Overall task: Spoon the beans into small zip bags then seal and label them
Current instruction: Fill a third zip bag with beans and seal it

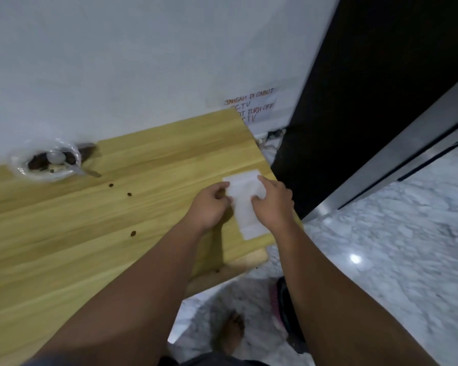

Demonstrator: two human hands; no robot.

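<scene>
Table [90, 233] against wall [117, 62]. Bean bag [20, 165] at table's far left, spoon [56, 157] in it. Loose beans [129, 194] on table between bean bag and zip bags [245, 207]. Zip bags at table's right edge; left hand [209, 204] pinches left side, right hand [273, 204] grips right side. Note [251, 104] on wall behind table's far right corner.

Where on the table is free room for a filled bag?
Free: the wide near-left table, nearer than the loose beans; the far strip between the bean bag and the right corner. Crowded: the right edge, where left hand and right hand grip the zip bags.
</scene>
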